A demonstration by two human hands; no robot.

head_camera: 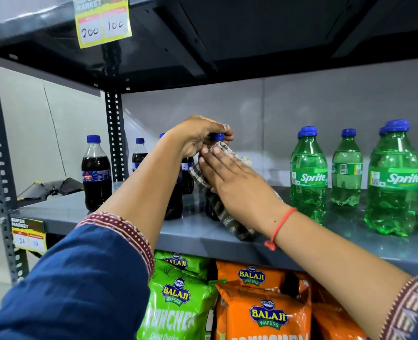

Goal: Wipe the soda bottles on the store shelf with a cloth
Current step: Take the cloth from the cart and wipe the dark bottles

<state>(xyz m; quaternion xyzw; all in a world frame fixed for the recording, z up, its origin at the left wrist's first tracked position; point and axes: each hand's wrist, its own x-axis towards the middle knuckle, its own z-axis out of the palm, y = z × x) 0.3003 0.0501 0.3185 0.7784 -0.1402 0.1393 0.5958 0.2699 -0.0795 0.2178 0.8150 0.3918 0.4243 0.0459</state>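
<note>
A dark cola bottle with a blue cap [218,137] stands on the grey shelf [139,224], mostly hidden by my hands. My left hand [198,136] grips it at the cap and neck. My right hand [230,173] presses a striped brown and white cloth [237,227] flat against the bottle's side, and the cloth hangs down to the shelf's front edge. Several more cola bottles [96,175] stand to the left and behind. Several green Sprite bottles [309,175] stand to the right.
An upper shelf [227,33] with a yellow price tag [103,20] hangs close overhead. A perforated upright [116,133] stands behind the cola bottles. Green and orange Balaji snack bags [264,312] fill the shelf below. A dark flat object [51,187] lies at far left.
</note>
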